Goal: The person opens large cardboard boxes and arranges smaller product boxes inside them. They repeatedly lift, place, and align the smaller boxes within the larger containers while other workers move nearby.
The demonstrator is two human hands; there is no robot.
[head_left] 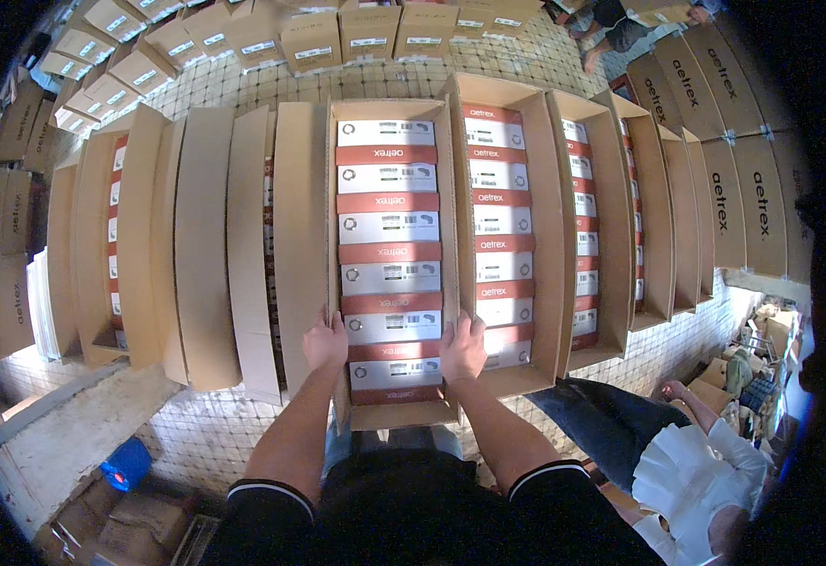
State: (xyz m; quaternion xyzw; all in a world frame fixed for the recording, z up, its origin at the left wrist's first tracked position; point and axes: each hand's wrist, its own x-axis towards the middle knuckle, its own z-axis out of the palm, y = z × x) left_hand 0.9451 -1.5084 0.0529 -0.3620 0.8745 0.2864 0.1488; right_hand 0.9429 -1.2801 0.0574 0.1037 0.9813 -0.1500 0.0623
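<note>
In front of me stands a long open cardboard carton (pixel 396 415), packed with a column of shoeboxes (pixel 391 276) with white label sides and red lids. My left hand (pixel 326 344) grips the carton's left wall near its close end, thumb upright at the rim. Across from it, my right hand (pixel 463 347) is closed over the right wall, its fingers bent on the edge shared with the neighbouring carton (pixel 517 379). That carton also holds red and white shoeboxes (pixel 504 264). Parts of the fingers on the outer sides of the walls are hidden.
More open cartons (pixel 592 354) line up on both sides, some with raised flaps (pixel 207 255). Closed cartons (pixel 368 36) stand at the back, and stacks (pixel 762 203) rise at the right. A person in a white top (pixel 691 472) is close at my right; another person (pixel 611 33) is at the far right.
</note>
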